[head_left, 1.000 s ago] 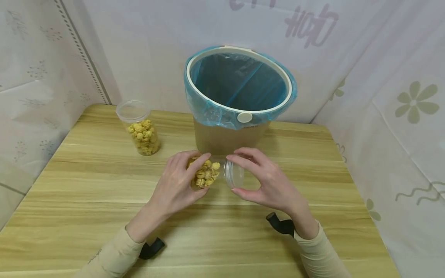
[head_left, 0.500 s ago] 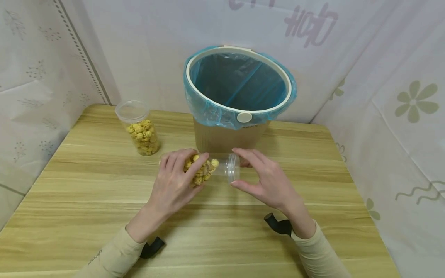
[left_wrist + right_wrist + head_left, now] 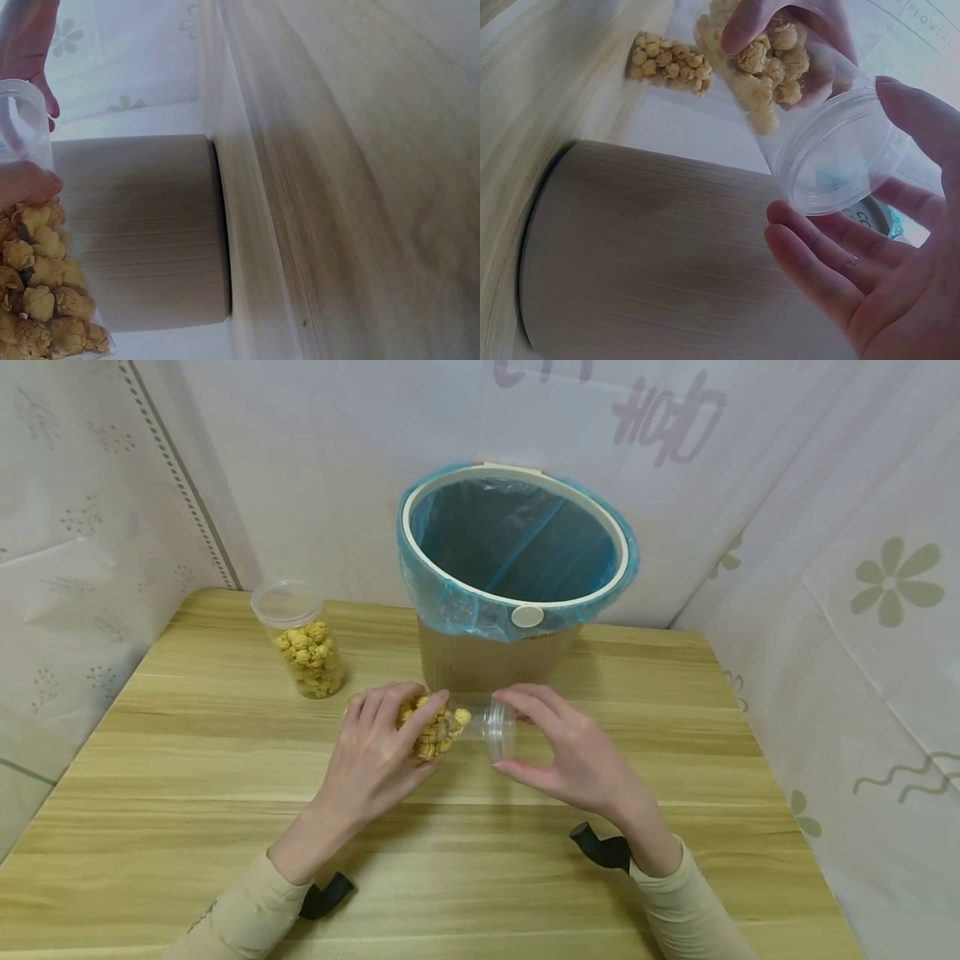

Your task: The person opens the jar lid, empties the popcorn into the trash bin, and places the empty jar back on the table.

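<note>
My left hand [image 3: 371,752] grips a clear plastic jar [image 3: 476,723] of yellow popcorn [image 3: 437,737], lying sideways above the table. Its capped end points right. At that end the thumb and fingers of my right hand [image 3: 576,750] hold the rim of a transparent lid [image 3: 498,732]. In the right wrist view, the thumb meets one side of the lid [image 3: 844,154] and fingertips the other. The left wrist view has popcorn [image 3: 49,277] behind the clear wall, below a left fingertip. My left palm hides part of the jar.
A second popcorn jar [image 3: 311,660] stands upright at the table's back left. Just beyond my hands is a beige bin [image 3: 495,660] with a blue liner [image 3: 457,610] folded over its rim. Patterned cloth [image 3: 315,468] hangs behind the wooden table [image 3: 450,877].
My left hand has shifted slightly left, with the jar turned more sideways. My right fingers moved back along the lid, then closed around its rim again.
</note>
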Demonstrator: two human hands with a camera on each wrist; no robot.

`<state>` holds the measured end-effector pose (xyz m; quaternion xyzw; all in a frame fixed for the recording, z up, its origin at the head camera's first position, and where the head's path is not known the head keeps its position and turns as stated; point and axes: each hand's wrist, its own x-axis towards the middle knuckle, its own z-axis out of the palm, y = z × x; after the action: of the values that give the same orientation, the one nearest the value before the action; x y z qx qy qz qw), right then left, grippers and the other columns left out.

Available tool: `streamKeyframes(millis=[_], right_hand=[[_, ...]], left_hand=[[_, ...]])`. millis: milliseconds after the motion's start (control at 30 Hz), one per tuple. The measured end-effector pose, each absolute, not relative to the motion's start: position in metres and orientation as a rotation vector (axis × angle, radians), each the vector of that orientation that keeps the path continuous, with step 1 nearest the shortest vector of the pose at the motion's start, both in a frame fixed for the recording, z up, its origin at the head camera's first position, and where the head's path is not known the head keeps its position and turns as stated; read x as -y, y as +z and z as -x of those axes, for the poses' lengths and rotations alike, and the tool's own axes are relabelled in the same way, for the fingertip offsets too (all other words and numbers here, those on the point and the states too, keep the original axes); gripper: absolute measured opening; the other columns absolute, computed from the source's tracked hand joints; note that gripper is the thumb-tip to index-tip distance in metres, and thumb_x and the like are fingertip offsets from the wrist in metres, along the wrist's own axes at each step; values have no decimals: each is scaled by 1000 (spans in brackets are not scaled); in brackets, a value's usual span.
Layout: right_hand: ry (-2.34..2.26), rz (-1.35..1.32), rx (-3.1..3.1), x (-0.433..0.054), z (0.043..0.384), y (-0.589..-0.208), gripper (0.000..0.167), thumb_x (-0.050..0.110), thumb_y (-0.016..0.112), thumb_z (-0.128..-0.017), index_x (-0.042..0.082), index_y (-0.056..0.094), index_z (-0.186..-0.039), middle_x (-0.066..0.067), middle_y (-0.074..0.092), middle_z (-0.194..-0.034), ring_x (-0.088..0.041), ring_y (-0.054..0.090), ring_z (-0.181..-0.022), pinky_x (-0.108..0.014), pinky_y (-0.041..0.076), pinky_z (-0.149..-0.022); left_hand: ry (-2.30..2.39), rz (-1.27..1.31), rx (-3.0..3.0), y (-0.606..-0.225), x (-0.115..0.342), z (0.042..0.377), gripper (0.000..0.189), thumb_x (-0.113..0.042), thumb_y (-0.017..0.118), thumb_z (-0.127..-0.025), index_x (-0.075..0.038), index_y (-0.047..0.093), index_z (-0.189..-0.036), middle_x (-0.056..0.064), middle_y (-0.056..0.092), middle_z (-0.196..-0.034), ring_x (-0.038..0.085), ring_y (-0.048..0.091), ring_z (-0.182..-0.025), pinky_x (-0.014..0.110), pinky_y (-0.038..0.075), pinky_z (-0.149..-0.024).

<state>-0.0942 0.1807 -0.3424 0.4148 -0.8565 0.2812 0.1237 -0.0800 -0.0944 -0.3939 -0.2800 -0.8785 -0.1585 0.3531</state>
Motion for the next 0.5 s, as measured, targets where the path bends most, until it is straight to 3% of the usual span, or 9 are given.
streamKeyframes(millis=[367, 500], right_hand=[[704, -1292, 2426, -181, 96, -343, 77, 22, 89, -80, 15, 52, -147, -11, 53, -151, -21, 59, -132, -38, 57, -101], [723, -1261, 2418, -181, 96, -342, 83, 30, 91, -78, 14, 50, -149, -14, 49, -154, -23, 59, -132, -40, 57, -102]], left_hand=[[-429, 738, 2314, -393, 98, 80, 84, -26, 90, -67, -17, 56, -143, 16, 60, -129, 36, 59, -112, 52, 50, -96], [-427, 735, 2312, -392, 98, 80, 84, -26, 91, -66, -17, 56, -143, 16, 60, -129, 36, 59, -113, 52, 50, -97]])
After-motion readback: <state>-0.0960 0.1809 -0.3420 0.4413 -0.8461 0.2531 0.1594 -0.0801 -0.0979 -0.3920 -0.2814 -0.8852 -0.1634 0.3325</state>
